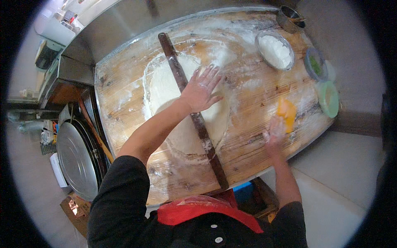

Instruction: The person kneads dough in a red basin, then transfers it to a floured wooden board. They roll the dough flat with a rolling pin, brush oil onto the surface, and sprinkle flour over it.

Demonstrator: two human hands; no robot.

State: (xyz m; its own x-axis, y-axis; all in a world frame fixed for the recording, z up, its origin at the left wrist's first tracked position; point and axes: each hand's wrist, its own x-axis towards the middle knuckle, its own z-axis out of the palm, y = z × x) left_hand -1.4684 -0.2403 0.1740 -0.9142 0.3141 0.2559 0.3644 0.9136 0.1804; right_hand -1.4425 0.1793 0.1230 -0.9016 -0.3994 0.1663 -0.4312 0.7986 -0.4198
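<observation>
A large flat sheet of dough lies on the floured wooden board. A long dark wooden rolling pin lies slantwise across it. My left hand, fingers spread and dusted with flour, is over the pin and the dough; whether it presses on them cannot be told. At the right, my right hand is closed on a yellow dough scraper, both blurred, over the board. Flour lies scattered around the dough's edge.
At the board's right side stand a bowl of white flour, a metal pot, a container of chopped greens and a green round lid or bowl. Round metal pans stand left of the board. A metal wall rises behind.
</observation>
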